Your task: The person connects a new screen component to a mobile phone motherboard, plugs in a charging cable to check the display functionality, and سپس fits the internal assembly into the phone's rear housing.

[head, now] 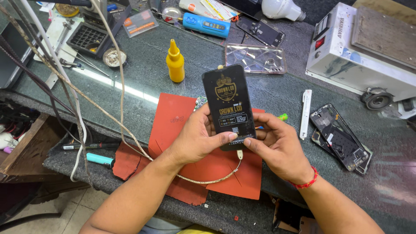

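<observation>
Phone screen panel (229, 105), black with a protective film bearing gold print, is held upright between both hands above the red mat; left hand (197, 141) grips its left edge, thumb pressed on the lower front; right hand (277, 145) grips the lower right edge, thumb meeting the left thumb at the bottom; a red thread sits on the right wrist; a frayed pale cable (123, 104) plugs into the panel's bottom end and loops back under the left forearm.

Around them, big to small: dark stone workbench (268, 91) under everything; white boxy machine (368, 47) far beyond the right hand; red mat (173, 125) directly below both hands, torn at the edges; opened phone frame (340, 136) just right of the right hand; clear phone case (255, 58) beyond the panel's top; blue device (206, 24) further back; yellow squeeze bottle (175, 62) beyond the left hand; white plastic strip (306, 113) between right hand and phone frame; small green tip (283, 116) just past the right fingers.
</observation>
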